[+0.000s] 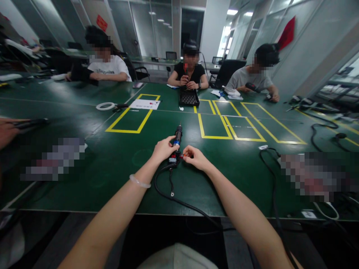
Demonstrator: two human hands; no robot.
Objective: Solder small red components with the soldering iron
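An electric screwdriver (177, 135), black with a blue band, lies on the green table with its thin bit pointing away from me. My left hand (164, 149) is closed round its body from the left side. To the right of the tool's rear end, my right hand (194, 157) pinches a small red piece at the fingertips. Whether that piece is part of the tool I cannot tell. A black cable (160, 188) runs from the rear end toward the table's front edge. Beside it a short black lead (171, 183) ends in a metal ring.
Yellow tape outlines (140, 131) mark the table (126, 194). A white sheet (145, 104), a white cable coil (105, 106) and a black tray (189, 99) are farther off. Several people sit opposite. Another person's hand (8, 130) is at far left. Black cables (270, 168) lie right.
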